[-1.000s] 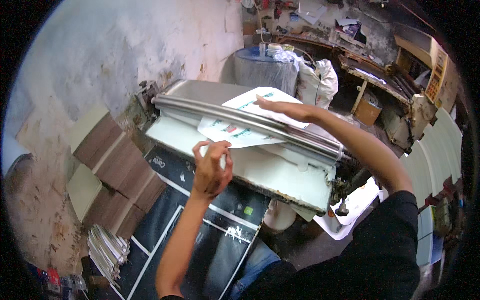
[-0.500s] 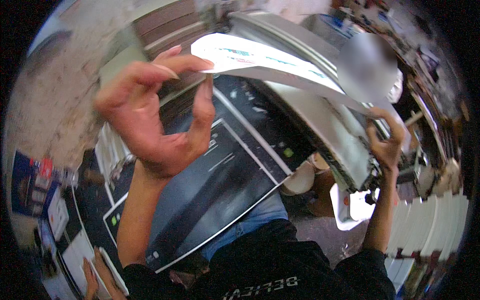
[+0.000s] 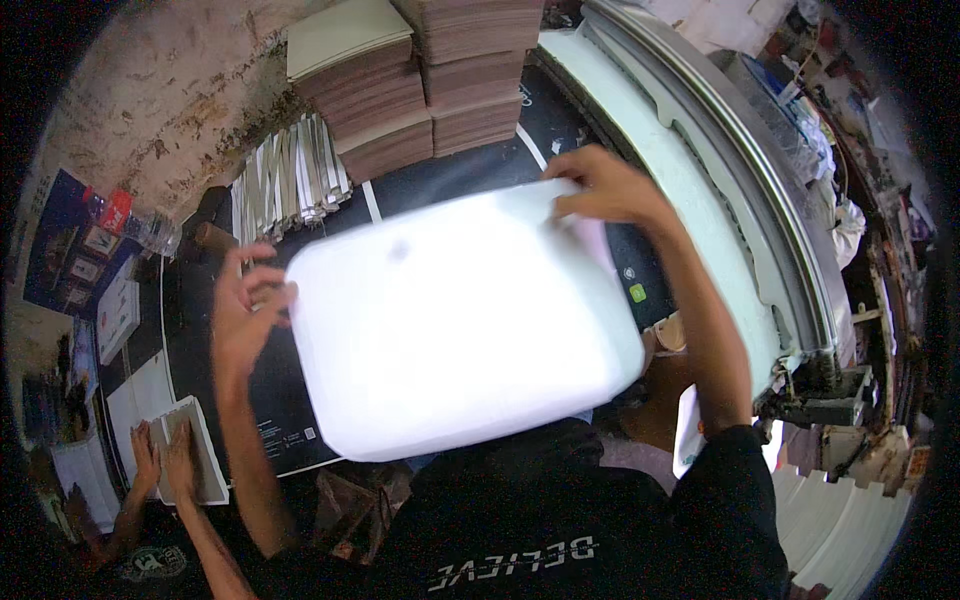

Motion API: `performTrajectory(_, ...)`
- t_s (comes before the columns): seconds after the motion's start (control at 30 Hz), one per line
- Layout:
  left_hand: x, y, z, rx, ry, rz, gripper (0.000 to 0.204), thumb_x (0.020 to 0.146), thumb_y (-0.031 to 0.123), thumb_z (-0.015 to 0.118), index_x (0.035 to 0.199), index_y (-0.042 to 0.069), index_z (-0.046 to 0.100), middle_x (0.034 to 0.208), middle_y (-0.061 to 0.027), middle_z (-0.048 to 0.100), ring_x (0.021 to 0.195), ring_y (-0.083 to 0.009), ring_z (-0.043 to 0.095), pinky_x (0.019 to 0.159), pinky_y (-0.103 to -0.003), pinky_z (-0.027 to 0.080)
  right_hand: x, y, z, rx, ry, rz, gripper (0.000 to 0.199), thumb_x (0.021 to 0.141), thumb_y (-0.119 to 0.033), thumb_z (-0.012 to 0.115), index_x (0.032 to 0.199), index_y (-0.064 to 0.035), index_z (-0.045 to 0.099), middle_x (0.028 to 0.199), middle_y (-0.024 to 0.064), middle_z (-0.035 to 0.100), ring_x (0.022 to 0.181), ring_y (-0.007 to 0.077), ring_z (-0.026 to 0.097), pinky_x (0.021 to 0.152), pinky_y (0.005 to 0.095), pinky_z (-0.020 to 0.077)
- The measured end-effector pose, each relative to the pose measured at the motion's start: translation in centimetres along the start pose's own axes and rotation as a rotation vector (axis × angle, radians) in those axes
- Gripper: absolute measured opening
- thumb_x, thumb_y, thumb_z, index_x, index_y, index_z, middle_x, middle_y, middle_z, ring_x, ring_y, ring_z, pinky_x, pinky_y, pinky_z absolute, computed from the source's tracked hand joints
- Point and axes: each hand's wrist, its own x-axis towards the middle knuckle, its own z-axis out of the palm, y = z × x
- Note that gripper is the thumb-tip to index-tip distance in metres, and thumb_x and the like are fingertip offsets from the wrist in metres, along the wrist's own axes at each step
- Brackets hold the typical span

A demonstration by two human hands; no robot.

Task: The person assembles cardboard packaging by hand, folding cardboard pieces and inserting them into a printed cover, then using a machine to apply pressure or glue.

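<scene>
A large white sheet with rounded corners [image 3: 460,330] spans the space in front of me, its surface washed out by glare. My right hand [image 3: 605,187] pinches its upper right edge between thumb and fingers. At the upper left corner, my left hand [image 3: 248,310] is curled with its fingertips at the edge; motion blurs them slightly. Below the right hand, a pinkish patch shows behind the sheet, too blurred to identify. Much of the black work surface [image 3: 440,185] underneath is hidden by the sheet.
Tall stacks of brown boards [image 3: 380,100] stand at the back, beside a bundle of pale strips [image 3: 290,175]. A long metal-edged machine [image 3: 700,170] runs along the right. At lower left, a co-worker's hands [image 3: 165,460] press on an open white booklet [image 3: 207,450]. White stacks [image 3: 840,530] sit lower right.
The sheet has turned from nearly edge-on to broadside and come lower and closer. My left hand has moved down; my right hand has moved left and up. The view has shifted too.
</scene>
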Motion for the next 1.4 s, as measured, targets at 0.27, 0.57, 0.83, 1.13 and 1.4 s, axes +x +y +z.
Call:
performTrajectory(0.27, 2.4, -11.9, 3.4, 0.419, 0.13, 0.097, 0.049, 0.075, 0.0, 0.077, 0.12, 0.006, 0.057, 0.1, -0.0106, 0.069, 0.081, -0.0183, 0.068, 0.071, -0.032, 0.054, 5.9, 3.1, 10.0, -0.173, 0.223, 0.06, 0.053, 0.074, -0.018, 0.078, 0.122, 0.0025, 0.068, 0.105, 0.0265, 0.071, 0.104, 0.042, 0.068, 0.092, 0.0496, 0.057)
performTrajectory(0.57, -0.6, -7.7, 5.3, 0.482, 0.289, 0.162, 0.041, 0.082, 0.003, 0.076, 0.12, 0.007, 0.063, 0.117, -0.0069, 0.065, 0.089, -0.0209, 0.057, 0.075, -0.034, 0.045, -17.7, 0.4, 1.3, -0.663, 0.598, 0.481, 0.056, 0.092, -0.029, 0.061, 0.142, -0.0051, 0.056, 0.151, 0.0253, 0.039, 0.137, 0.0464, 0.036, 0.116, 0.0581, 0.0306)
performTrajectory(0.83, -2.5, -0.7, 13.1, 0.457, -0.341, 0.428, 0.046, 0.063, 0.003, 0.08, 0.107, 0.008, 0.065, 0.111, -0.013, 0.058, 0.109, -0.0339, 0.058, 0.093, -0.043, 0.046, -22.8, 2.8, 2.7, -0.65, 0.446, 0.697, 0.058, 0.097, -0.039, 0.056, 0.146, -0.0084, 0.054, 0.16, 0.0244, 0.03, 0.144, 0.0476, 0.03, 0.117, 0.0645, 0.0232)
performTrajectory(1.13, -3.5, 0.5, 18.9, 0.471, -0.473, 0.456, 0.051, 0.065, 0.016, 0.083, 0.115, 0.01, 0.072, 0.117, -0.0133, 0.057, 0.112, -0.0323, 0.056, 0.101, -0.044, 0.044, -22.0, -1.8, 5.3, -0.086, 0.624, 0.429, 0.073, 0.08, -0.028, 0.06, 0.152, -0.0168, 0.052, 0.163, 0.0231, 0.03, 0.15, 0.0439, 0.023, 0.124, 0.057, 0.0172)
performTrajectory(1.4, -3.1, 0.2, 21.8, 0.484, -0.536, 0.467, 0.054, 0.066, 0.02, 0.083, 0.118, 0.013, 0.073, 0.119, -0.0124, 0.056, 0.114, -0.0309, 0.054, 0.1, -0.043, 0.043, -20.8, -1.0, 15.5, 0.131, 0.319, 0.266, 0.064, 0.089, -0.027, 0.06, 0.152, -0.0186, 0.052, 0.169, 0.0234, 0.016, 0.15, 0.0439, 0.02, 0.124, 0.0578, 0.0126)
